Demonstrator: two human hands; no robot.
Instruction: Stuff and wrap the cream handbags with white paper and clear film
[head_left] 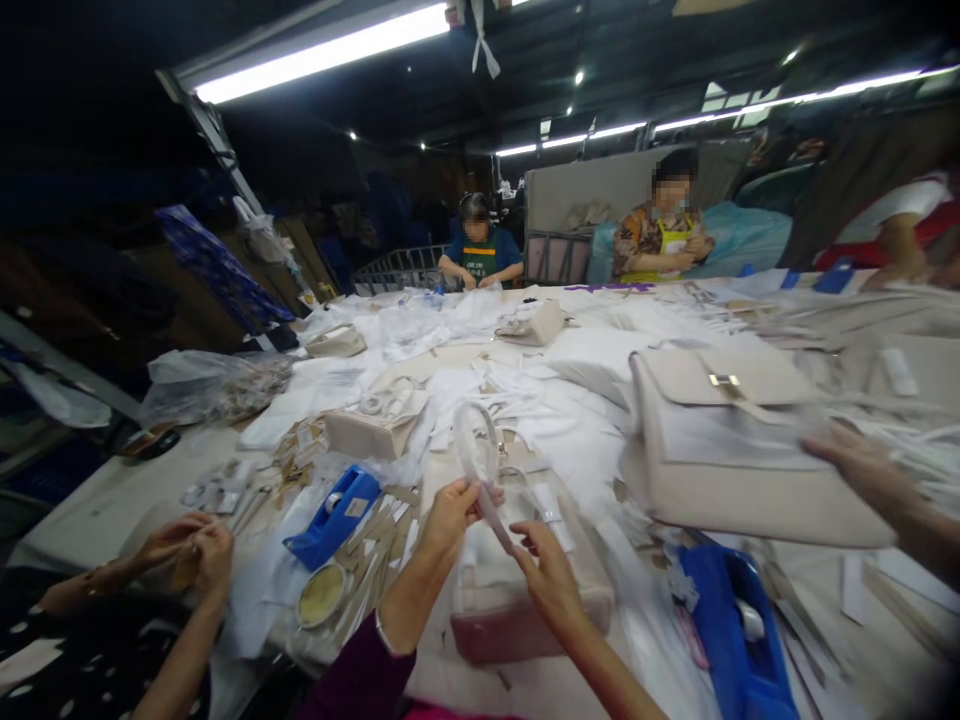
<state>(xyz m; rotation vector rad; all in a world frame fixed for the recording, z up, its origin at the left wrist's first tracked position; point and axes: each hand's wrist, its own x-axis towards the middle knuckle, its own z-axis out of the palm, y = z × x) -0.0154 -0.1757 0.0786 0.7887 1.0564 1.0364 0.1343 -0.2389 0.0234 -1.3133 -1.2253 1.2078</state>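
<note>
A pale handbag (pixel 531 625) lies in front of me, its lower face pinkish in shadow. Above it stands a looped bag strap (pixel 466 450) that looks wrapped in translucent film. My left hand (pixel 454 510) pinches this strap between thumb and fingers. At the strap's lower end, my right hand (pixel 546 575) has its thumb and forefinger closed on it, the other fingers loosely curled. A small white wrapped piece (pixel 553 515) rests on the bag beside my right fingers. Whether the strap's ends join the bag is hidden by my hands.
A co-worker's hand (pixel 862 450) at right holds up a cream handbag (pixel 720 440). At left, another person's hands (pixel 199 550) work close by. Blue tape dispensers (pixel 334 518) flank me, with a round tub (pixel 322 595) and paper strips near the left one. More bags (pixel 375 430) lie beyond.
</note>
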